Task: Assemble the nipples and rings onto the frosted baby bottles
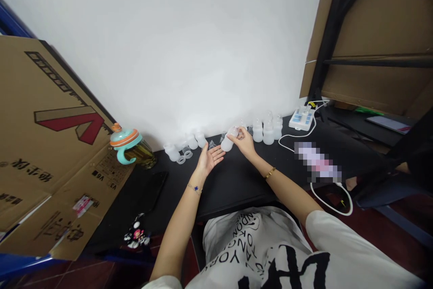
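My right hand [244, 141] grips a small translucent white bottle [228, 141] just above the black table [237, 181], its fingers wrapped round the upper part. Beside it my left hand [209, 158] lies palm up with the fingers spread, its fingertips almost under the bottle and holding nothing. Several more white bottles stand in a row by the wall: one group at the left [189, 144] and one group at the right [267, 130]. Two small clear rings [184, 157] lie near the left group.
A teal and orange lidded cup [130, 147] stands at the table's left, next to a large cardboard box [50, 144]. A black phone [149, 190] lies flat in front of it. A white power strip [301, 118] with a cable sits at the back right.
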Demonstrator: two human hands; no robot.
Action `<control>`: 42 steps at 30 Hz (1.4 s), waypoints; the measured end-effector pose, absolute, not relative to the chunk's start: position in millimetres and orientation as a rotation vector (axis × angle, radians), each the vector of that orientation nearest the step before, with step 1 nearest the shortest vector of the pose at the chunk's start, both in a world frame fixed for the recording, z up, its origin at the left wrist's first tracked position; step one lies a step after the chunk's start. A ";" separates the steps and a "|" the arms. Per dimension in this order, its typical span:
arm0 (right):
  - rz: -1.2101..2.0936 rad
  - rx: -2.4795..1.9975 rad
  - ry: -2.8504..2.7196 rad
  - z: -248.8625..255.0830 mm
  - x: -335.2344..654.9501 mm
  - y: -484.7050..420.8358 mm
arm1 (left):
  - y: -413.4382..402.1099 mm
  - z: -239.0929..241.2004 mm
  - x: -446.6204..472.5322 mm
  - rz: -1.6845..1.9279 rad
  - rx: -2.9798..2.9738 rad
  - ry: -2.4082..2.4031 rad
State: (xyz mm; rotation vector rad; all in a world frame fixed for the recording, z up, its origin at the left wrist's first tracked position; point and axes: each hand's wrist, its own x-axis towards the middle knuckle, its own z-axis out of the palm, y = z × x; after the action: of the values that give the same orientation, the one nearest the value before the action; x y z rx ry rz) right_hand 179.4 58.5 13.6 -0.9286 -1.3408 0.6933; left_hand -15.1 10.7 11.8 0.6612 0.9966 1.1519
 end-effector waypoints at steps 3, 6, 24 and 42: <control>0.570 -0.988 -1.358 20.2 188.8 59.9 | 9.5 12.2 -15.7 1.150 0.680 0.985; 0.375 -1.042 -1.378 28.1 201.7 60.0 | 9.4 11.9 -16.3 1.148 0.688 0.972; -0.045 -1.428 -1.575 30.9 235.4 75.6 | 13.2 -0.2 -16.0 1.196 0.817 1.063; 0.110 -1.507 -1.700 25.8 236.8 80.5 | 13.0 -1.0 -17.4 1.178 0.842 1.091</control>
State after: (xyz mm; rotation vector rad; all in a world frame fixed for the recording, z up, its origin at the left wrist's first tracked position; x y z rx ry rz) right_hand 236.8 80.5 25.8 -1.5075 -1.6998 0.1104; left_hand -17.4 13.0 -1.0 0.8418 1.0910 1.1777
